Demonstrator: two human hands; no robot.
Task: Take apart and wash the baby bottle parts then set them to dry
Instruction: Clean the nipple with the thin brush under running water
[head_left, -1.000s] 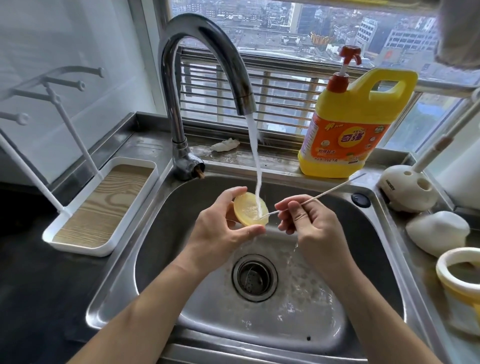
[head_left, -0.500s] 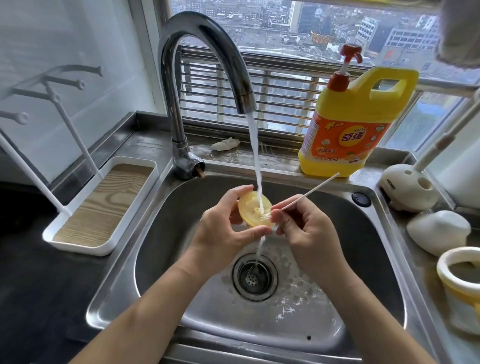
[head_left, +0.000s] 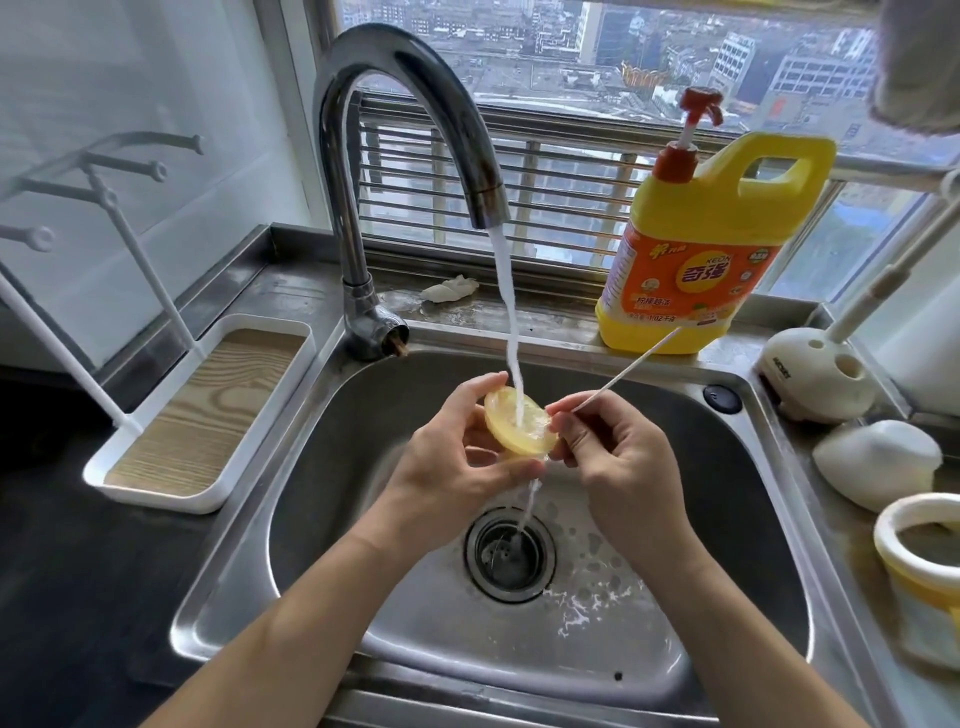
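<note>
Over the steel sink, my left hand grips a round yellowish translucent bottle nipple by its rim, thumb on top and fingers below. Water from the tap runs straight onto the nipple and drips down to the drain. My right hand pinches a thin white brush stick whose lower end meets the nipple's right edge; its tip is hidden.
A white drying rack with a wood-grain tray stands left of the sink. A yellow dish-soap jug sits on the sill. At right are a white brush holder, a white sponge head and a yellow-rimmed bottle part.
Both hands have drawn closer together and slightly up under the stream. The stick has slid further in toward the nipple, so its free end sits lower and nearer.
</note>
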